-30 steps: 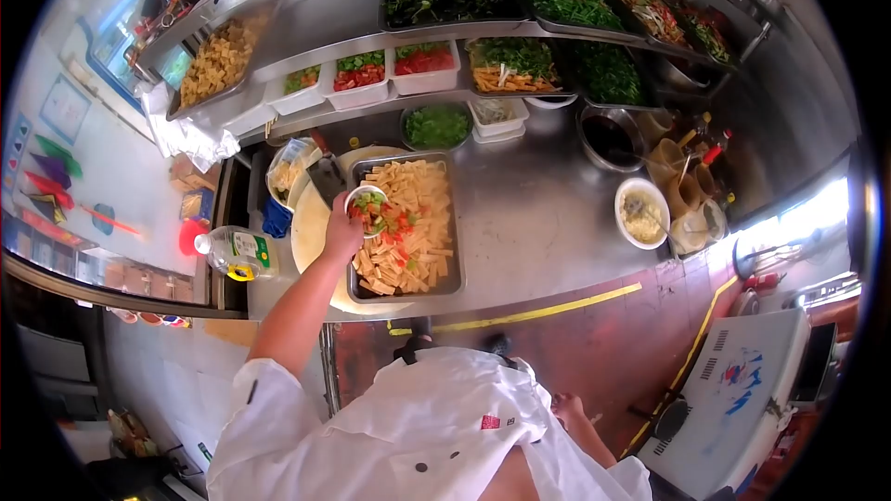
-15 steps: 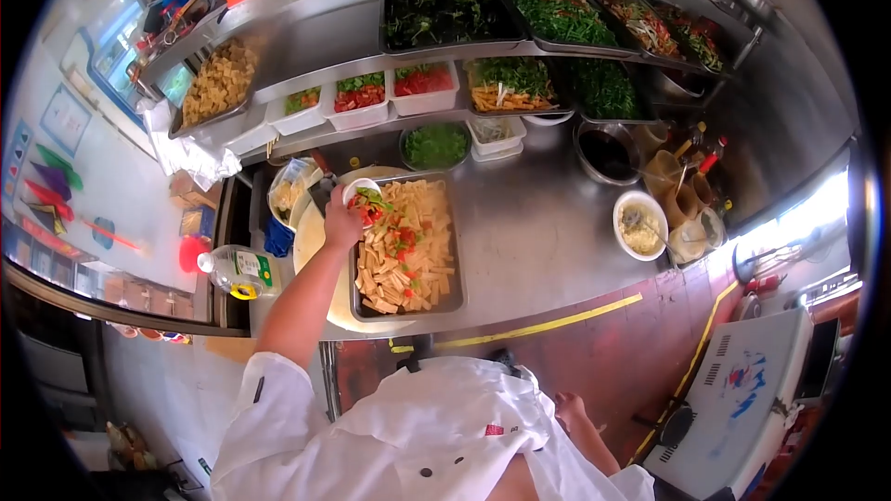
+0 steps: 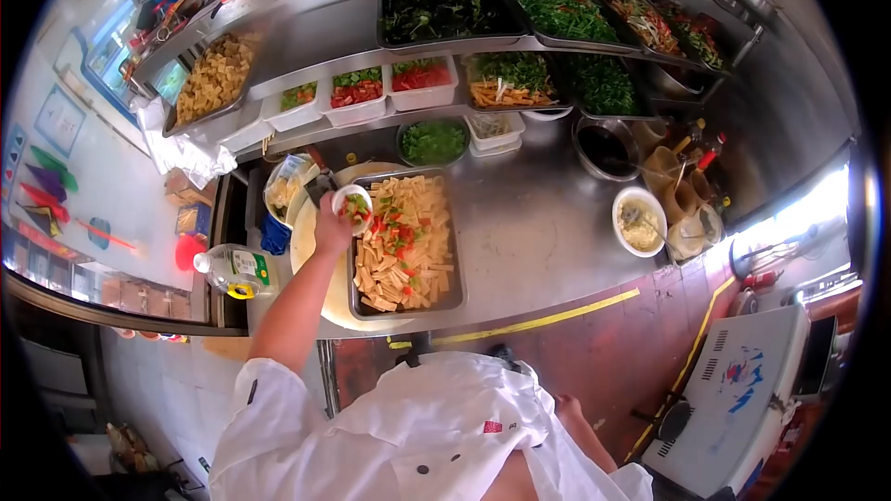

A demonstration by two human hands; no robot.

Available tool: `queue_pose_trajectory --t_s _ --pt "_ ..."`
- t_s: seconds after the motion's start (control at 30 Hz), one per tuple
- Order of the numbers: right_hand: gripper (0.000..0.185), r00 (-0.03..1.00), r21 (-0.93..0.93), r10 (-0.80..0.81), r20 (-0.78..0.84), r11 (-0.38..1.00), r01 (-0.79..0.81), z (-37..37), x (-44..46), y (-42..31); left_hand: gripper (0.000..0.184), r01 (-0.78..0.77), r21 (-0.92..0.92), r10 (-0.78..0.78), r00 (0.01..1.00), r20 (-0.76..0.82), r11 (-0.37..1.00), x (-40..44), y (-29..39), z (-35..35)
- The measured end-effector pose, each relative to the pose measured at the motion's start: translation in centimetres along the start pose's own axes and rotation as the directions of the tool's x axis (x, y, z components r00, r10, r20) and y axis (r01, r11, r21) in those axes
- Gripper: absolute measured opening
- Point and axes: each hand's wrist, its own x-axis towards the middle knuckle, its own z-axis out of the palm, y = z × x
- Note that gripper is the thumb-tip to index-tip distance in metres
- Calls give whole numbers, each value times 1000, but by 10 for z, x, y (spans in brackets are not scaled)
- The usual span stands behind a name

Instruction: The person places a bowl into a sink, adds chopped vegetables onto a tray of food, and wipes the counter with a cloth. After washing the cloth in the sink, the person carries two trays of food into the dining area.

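My left hand [image 3: 333,226] is closed on a small white bowl [image 3: 363,223] at the left edge of a metal tray [image 3: 460,260]. Chopped red and green pieces [image 3: 354,208] remain in the bowl. Pale tan strips [image 3: 422,264] fill the tray, with red and green pieces scattered on their upper left and middle. Under the tray's left side lies a round, pale board [image 3: 309,239], and a cleaver [image 3: 320,184] is just beyond my hand. My right hand [image 3: 568,406] hangs low beside the white shirt, away from the counter; its fingers are too hidden to judge.
A plastic bottle [image 3: 232,264] stands left of the board. Behind the tray is a bowl of chopped greens [image 3: 434,142]. To the right are a dark liquid bowl [image 3: 608,144] and a white bowl [image 3: 639,223] with a spoon. Shelves above hold food trays [image 3: 450,9].
The bowl tipped over the strips, then came back left and more level, holding fewer pieces. More red and green pieces lie on the strips. My right hand stays low.
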Motion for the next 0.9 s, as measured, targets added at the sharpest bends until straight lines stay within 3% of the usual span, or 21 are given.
queue_pose_trajectory --t_s 0.1,0.13,0.23,0.27,0.37,0.4,0.5,0.53,0.63,0.67,0.77,0.8,0.83,0.9 --pt "12 999 94 31 -20 995 -29 -5 17 6 57 27 -218 -27 1000 4 976 -23 2 -4" --pt "12 998 130 49 -30 990 -45 -3 17 5 58 -106 -173 95 993 -69 979 -30 1 -4" --pt "13 999 46 33 -35 998 -31 -1 12 -7 58 -27 -39 30 995 92 999 -55 4 -12" --pt "13 999 17 16 -33 1000 -15 -4 22 -5 58 -73 -134 80 996 49 988 -59 4 -13" --pt "16 998 -39 38 -48 998 -40 -4 36 7 59 -82 44 77 993 94 996 -81 21 -20" --pt "15 995 -46 75 -72 996 -78 -3 38 6 59 -63 40 57 990 126 997 -84 19 -19" --pt "17 993 63 112 -23 992 -110 -4 44 2 58 -137 -54 135 990 -51 989 -81 16 -15" --pt "17 993 81 113 -25 991 -110 -3 44 6 58 -143 38 142 989 25 989 -83 19 -18" --pt "17 996 80 86 -21 993 -84 -8 56 -2 60 -132 -75 131 991 -20 988 -74 21 -13" --pt "17 997 55 82 -12 995 -81 -8 58 -1 60 -207 -94 195 974 -118 974 -63 9 -3" --pt "16 996 52 84 -4 995 -84 -8 67 18 58 -174 -23 175 980 90 984 -55 43 -6" --pt "16 997 62 80 -4 995 -79 -8 67 14 58 -144 -54 147 988 57 988 -54 60 -8" --pt "17 997 82 75 -33 994 -72 -6 67 10 58 -233 -71 231 972 -38 970 -42 54 2" --pt "17 993 123 80 -91 990 -68 -4 63 11 58 -277 9 277 961 -15 961 -34 68 7"
